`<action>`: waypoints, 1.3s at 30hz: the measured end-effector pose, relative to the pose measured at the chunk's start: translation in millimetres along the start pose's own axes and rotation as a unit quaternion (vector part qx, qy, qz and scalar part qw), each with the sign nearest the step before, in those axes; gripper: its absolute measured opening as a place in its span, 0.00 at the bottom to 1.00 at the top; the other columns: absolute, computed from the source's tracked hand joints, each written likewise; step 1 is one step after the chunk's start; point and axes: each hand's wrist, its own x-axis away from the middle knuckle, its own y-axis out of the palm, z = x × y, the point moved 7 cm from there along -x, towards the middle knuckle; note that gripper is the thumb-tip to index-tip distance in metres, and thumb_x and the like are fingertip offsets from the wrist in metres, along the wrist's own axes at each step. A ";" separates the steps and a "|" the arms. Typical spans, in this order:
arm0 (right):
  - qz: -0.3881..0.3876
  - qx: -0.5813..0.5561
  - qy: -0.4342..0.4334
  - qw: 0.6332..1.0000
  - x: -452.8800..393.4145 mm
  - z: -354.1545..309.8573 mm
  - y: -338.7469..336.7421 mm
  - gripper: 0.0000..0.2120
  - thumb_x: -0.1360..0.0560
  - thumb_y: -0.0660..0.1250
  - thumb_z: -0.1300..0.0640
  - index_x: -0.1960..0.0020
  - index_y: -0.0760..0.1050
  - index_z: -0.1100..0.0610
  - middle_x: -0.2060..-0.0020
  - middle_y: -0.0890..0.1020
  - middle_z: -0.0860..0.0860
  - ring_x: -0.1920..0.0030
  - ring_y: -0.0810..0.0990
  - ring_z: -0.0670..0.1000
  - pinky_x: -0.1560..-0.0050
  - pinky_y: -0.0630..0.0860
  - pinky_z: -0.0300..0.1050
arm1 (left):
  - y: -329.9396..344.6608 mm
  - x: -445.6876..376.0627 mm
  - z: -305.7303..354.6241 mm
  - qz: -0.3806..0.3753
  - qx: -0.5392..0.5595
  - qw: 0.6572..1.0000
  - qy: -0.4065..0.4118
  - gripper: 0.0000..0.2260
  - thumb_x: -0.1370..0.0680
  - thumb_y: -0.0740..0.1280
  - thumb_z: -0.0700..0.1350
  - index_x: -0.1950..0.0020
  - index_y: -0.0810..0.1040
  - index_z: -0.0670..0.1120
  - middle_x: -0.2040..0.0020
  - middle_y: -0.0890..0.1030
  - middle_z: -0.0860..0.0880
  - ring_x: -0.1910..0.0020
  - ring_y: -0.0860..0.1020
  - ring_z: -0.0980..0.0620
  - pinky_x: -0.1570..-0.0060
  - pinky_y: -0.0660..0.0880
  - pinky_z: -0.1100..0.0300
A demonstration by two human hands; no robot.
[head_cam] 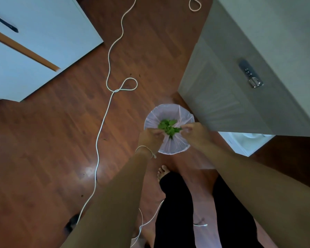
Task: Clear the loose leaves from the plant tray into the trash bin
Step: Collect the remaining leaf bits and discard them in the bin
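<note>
A round trash bin [169, 129], lined with a pale translucent bag [172, 146], is seen from above on a reddish wooden floor [52, 133], just left of a grey door [227, 97]. Both bare hands are held over the bin's opening. A bunch of green leaves [169, 128] is seen between the two hands, above the middle of the bin. The left hand [149, 140] is placed at the near left edge of the bunch, its fingers curled around the lower stems, so the leaves lie just right of and beyond its grip. The right hand [195, 134] is placed at the right edge of the bunch, its fingertips pinched together where they meet the leaves; whether the leaves are actually gripped by it or merely touched cannot be told, since the fingers are blurred. A thin cord bracelet [145, 150] is worn on the left wrist. A white rope [104, 119] is laid in loops across the floor to the left of the bin, well apart from it. Dark trouser legs [175, 210] and a bare foot [163, 172] are seen near the bin's close side
</note>
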 end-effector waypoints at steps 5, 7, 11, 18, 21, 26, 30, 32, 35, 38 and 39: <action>0.024 -0.093 -0.031 0.995 35.0 -40.8 -49.1 0.17 0.29 0.71 0.53 0.41 0.81 0.54 0.48 0.86 0.52 0.48 0.83 0.51 0.43 0.79 0.50 | -37.9 36.5 44.3 0.051 0.036 0.998 0.030 0.12 0.33 0.65 0.52 0.54 0.85 0.54 0.59 0.87 0.43 0.58 0.85 0.40 0.52 0.82 0.47; 0.048 -0.143 -0.074 0.986 59.3 -64.4 -81.9 0.18 0.30 0.71 0.53 0.40 0.81 0.53 0.48 0.85 0.48 0.48 0.83 0.47 0.41 0.78 0.49 | -52.4 57.0 75.4 0.075 0.062 0.993 0.066 0.11 0.34 0.66 0.56 0.54 0.82 0.61 0.59 0.87 0.45 0.58 0.85 0.42 0.53 0.82 0.44; 0.067 -0.221 -0.136 0.963 136.7 -88.9 -171.1 0.12 0.25 0.69 0.57 0.42 0.81 0.51 0.52 0.83 0.42 0.52 0.80 0.34 0.47 0.74 0.30 | -57.2 108.6 168.3 0.061 0.070 0.985 0.147 0.08 0.32 0.66 0.57 0.56 0.83 0.63 0.59 0.87 0.46 0.60 0.86 0.45 0.55 0.82 0.42; 0.175 -0.308 -0.133 0.926 276.9 24.9 -339.2 0.05 0.26 0.70 0.54 0.52 0.83 0.46 0.60 0.87 0.51 0.61 0.81 0.44 0.60 0.78 0.44 | 30.0 247.2 375.1 -0.009 0.028 0.962 0.272 0.03 0.26 0.72 0.43 0.54 0.84 0.49 0.64 0.85 0.49 0.65 0.84 0.55 0.59 0.83 0.58; 0.209 -0.290 -0.068 0.931 324.7 129.8 -393.4 0.04 0.25 0.70 0.54 0.55 0.82 0.45 0.63 0.85 0.51 0.63 0.80 0.47 0.60 0.77 0.49 | 119.4 281.6 421.7 -0.101 -0.053 0.940 0.321 0.07 0.30 0.74 0.51 0.54 0.83 0.53 0.59 0.86 0.48 0.61 0.85 0.54 0.53 0.82 0.51; 0.179 -0.092 0.106 0.974 363.3 287.8 -423.6 0.04 0.29 0.71 0.47 0.59 0.80 0.47 0.64 0.82 0.43 0.58 0.81 0.45 0.53 0.77 0.44 | 266.7 334.7 450.2 -0.170 -0.261 0.866 0.390 0.16 0.29 0.72 0.49 0.42 0.82 0.48 0.51 0.86 0.49 0.53 0.83 0.54 0.44 0.78 0.59; 0.113 0.041 0.117 0.986 360.2 313.1 -407.6 0.12 0.33 0.69 0.46 0.53 0.81 0.50 0.56 0.85 0.48 0.53 0.83 0.52 0.50 0.79 0.48 | 348.1 336.6 436.3 -0.215 -0.442 0.779 0.390 0.20 0.24 0.68 0.47 0.33 0.76 0.48 0.39 0.80 0.46 0.41 0.79 0.47 0.38 0.74 0.54; 0.118 0.080 0.110 0.984 354.2 312.4 -404.8 0.15 0.36 0.68 0.44 0.54 0.79 0.51 0.56 0.85 0.50 0.53 0.83 0.55 0.54 0.80 0.50 | 369.3 336.3 432.8 -0.212 -0.497 0.739 0.402 0.20 0.23 0.68 0.49 0.31 0.74 0.47 0.36 0.78 0.44 0.38 0.77 0.45 0.36 0.74 0.52; 0.135 0.108 0.116 0.978 350.4 310.8 -402.7 0.12 0.35 0.68 0.45 0.57 0.79 0.52 0.57 0.84 0.51 0.54 0.83 0.57 0.58 0.78 0.46 | 385.3 335.7 429.8 -0.201 -0.538 0.711 0.405 0.21 0.23 0.67 0.51 0.32 0.74 0.47 0.36 0.77 0.43 0.37 0.76 0.42 0.36 0.73 0.51; 0.156 0.167 0.124 0.966 351.8 309.4 -405.2 0.11 0.31 0.66 0.46 0.54 0.81 0.51 0.56 0.85 0.50 0.52 0.83 0.56 0.56 0.75 0.46 | 393.3 337.1 428.9 -0.182 -0.562 0.689 0.420 0.19 0.23 0.66 0.50 0.35 0.75 0.45 0.39 0.77 0.41 0.40 0.76 0.38 0.39 0.74 0.48; 0.162 0.183 0.129 0.961 353.0 310.2 -405.2 0.10 0.30 0.66 0.48 0.53 0.80 0.50 0.55 0.85 0.50 0.52 0.84 0.56 0.56 0.75 0.46 | 394.6 337.8 429.0 -0.171 -0.569 0.681 0.429 0.17 0.23 0.66 0.50 0.37 0.75 0.44 0.40 0.77 0.41 0.41 0.76 0.38 0.41 0.75 0.48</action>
